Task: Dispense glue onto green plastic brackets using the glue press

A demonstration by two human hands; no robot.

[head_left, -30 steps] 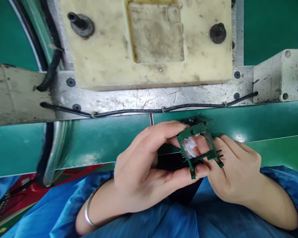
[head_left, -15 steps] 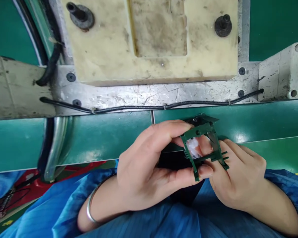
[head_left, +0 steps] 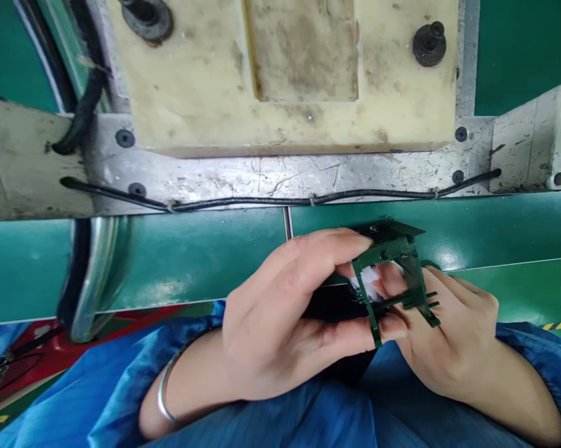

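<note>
A small dark green plastic frame (head_left: 415,283) with thin pins is held between both hands over my lap. My left hand (head_left: 280,317) pinches its left side, forefinger on the top corner and thumb at the lower pin. My right hand (head_left: 443,330) grips the frame from the right, fingers curled behind it. A bit of white material (head_left: 368,280) shows through the frame's opening. A black part (head_left: 336,308) lies under the frame, mostly hidden by my fingers. A silver bangle (head_left: 164,392) circles my left wrist.
A worn cream block (head_left: 205,81) with a square recess and two black posts sits on a scratched metal plate (head_left: 280,177). A black cable (head_left: 261,201) runs along the plate's front edge. Green belt surface (head_left: 191,261) lies below it. My blue sleeves (head_left: 121,392) fill the bottom.
The frame and both hands have drifted slightly to the right in view. The grip on the frame is the same.
</note>
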